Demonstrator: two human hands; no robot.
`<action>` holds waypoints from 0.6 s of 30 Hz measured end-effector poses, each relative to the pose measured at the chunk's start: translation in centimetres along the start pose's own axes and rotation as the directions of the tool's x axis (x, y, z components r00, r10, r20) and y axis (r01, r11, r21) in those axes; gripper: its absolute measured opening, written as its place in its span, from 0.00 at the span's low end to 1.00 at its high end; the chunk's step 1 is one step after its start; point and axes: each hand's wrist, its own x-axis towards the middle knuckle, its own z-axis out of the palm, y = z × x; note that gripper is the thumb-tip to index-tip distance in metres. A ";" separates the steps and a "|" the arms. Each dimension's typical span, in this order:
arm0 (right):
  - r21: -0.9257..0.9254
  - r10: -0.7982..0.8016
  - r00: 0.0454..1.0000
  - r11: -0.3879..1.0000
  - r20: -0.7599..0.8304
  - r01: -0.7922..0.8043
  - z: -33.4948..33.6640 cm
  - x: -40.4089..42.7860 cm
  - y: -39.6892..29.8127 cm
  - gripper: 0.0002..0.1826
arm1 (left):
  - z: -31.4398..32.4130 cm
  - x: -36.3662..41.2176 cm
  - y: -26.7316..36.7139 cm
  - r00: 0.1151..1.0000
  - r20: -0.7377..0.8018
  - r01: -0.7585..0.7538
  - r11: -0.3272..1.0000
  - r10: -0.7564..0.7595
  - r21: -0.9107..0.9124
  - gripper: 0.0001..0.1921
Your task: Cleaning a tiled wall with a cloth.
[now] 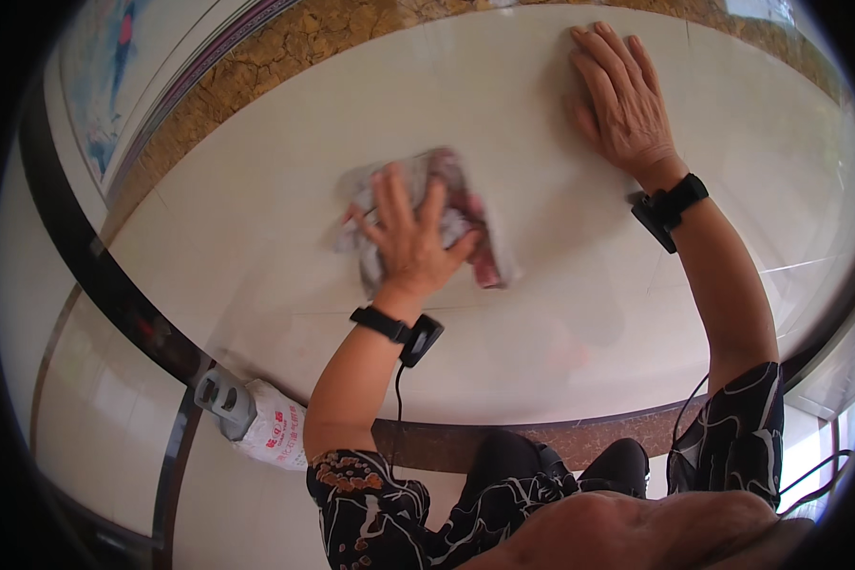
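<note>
My left hand [417, 246] presses on a crumpled grey and dark-red patterned cloth [490, 267], its fingers spread over the fabric. Both the hand and the cloth are blurred. Beneath them is a glossy, pale tiled surface [513, 356]. To the upper right, my right hand [623, 107] rests flat on the same tiles with nothing in it, its fingers a little apart. Each wrist wears a black strap with a small device, the left one [420, 340] trailing a cable and the other [659, 221] sitting just below the right hand.
A brown, cracked-stone-pattern border [256, 78] runs along the far edge. At lower left stands a gas cylinder with a grey collar [224, 402] and a white printed cover [278, 427]. Dark trim [107, 285] curves along the left; a brown marbled strip [584, 442] crosses near my legs.
</note>
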 end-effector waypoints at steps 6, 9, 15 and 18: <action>0.060 0.058 0.996 0.997 -0.072 -0.054 0.4 -0.3 0.7 0.21 | 0.1 8.4 5.6 0.799 -0.033 -0.600 0.795 0.600 -0.092 0.38; 0.059 0.042 0.994 0.998 -0.101 -0.036 0.6 -0.3 1.0 0.21 | -0.5 12.0 4.8 0.711 -0.035 -0.701 0.704 0.703 -0.112 0.37; 0.027 0.040 0.997 0.999 -0.062 -0.038 0.6 -0.3 0.9 0.19 | -2.9 15.9 -0.8 0.852 -0.207 -0.465 0.877 0.480 0.119 0.38; 0.027 0.038 0.998 0.999 -0.055 -0.036 0.5 -0.3 0.9 0.18 | -4.0 16.7 -6.2 0.916 -0.360 -0.166 0.984 0.176 0.060 0.36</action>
